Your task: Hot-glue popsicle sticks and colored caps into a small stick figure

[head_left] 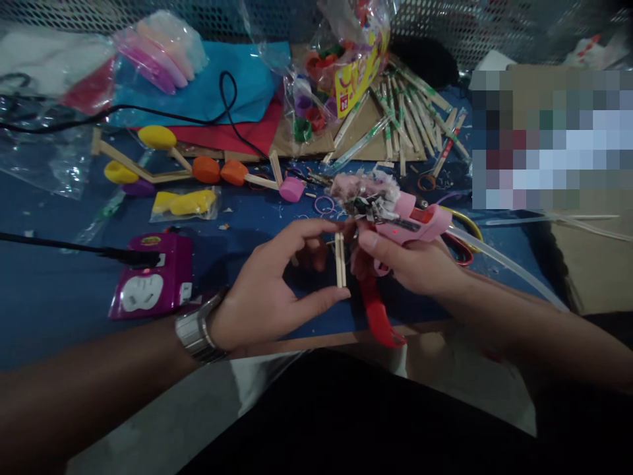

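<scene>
My left hand (277,277) is closed, with short pieces of wooden chopstick (340,260) pinched between thumb and fingers, side by side and pointing up and down in the view. In my right hand (405,257) is a pink hot glue gun (420,221), its front wrapped in fluffy, dirty scraps. A long translucent glue stick (509,264) comes out of its back. The two hands are close together, and the gun's nozzle tip is hard to make out. Below the gun, a red curved strip (378,313) reaches over the table edge.
Wrapped chopsticks (405,119) lie in a pile at the back, beside a bag of colored plastic caps (336,72). Jointed sticks with colored caps (205,169) stretch across the left. A purple power box (153,274) has a black cable plugged in. Scissors (465,227) lie behind my right hand.
</scene>
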`<state>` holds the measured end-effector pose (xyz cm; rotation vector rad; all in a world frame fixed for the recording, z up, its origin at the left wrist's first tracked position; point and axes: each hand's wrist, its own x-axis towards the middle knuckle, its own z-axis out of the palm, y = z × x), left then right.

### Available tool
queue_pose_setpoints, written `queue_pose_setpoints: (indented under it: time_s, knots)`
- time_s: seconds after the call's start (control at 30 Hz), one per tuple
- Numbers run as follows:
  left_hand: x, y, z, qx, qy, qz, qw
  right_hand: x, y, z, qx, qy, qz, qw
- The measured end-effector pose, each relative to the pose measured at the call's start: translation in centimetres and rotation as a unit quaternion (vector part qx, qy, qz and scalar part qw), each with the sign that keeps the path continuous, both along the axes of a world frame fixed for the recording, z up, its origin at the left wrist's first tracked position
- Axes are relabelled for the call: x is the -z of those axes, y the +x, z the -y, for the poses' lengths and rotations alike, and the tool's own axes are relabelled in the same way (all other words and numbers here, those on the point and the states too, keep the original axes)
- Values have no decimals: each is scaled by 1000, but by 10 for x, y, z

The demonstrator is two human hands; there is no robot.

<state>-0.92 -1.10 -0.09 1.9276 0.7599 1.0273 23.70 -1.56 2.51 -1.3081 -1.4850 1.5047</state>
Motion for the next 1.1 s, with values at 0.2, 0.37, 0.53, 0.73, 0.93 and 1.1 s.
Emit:
queue_pose_setpoints:
  time_s: [0.2, 0.37, 0.53, 0.73, 0.93, 1.1]
  knots:
    - [1, -5, -11, -8, -118, 100, 988, 5, 13, -8, -4, -16, -137, 990]
    - [0, -4, -12, -11, -149, 174, 973, 5, 25, -5, -36, -16, -130, 991]
    - [-4, -3, -12, -10, -154, 206, 966, 2, 28, 1, -84, -11, -116, 990]
    - [-7, -5, -12, 2, -160, 205, 965, -9, 24, 0, -67, 3, -47, 997]
    - [-7, -5, -11, -10, -168, 194, 966, -8, 27, -4, -93, 62, -4, 994]
    - [-8, -5, -11, -14, -165, 191, 968, -6, 26, -2, -99, 85, -26, 991]
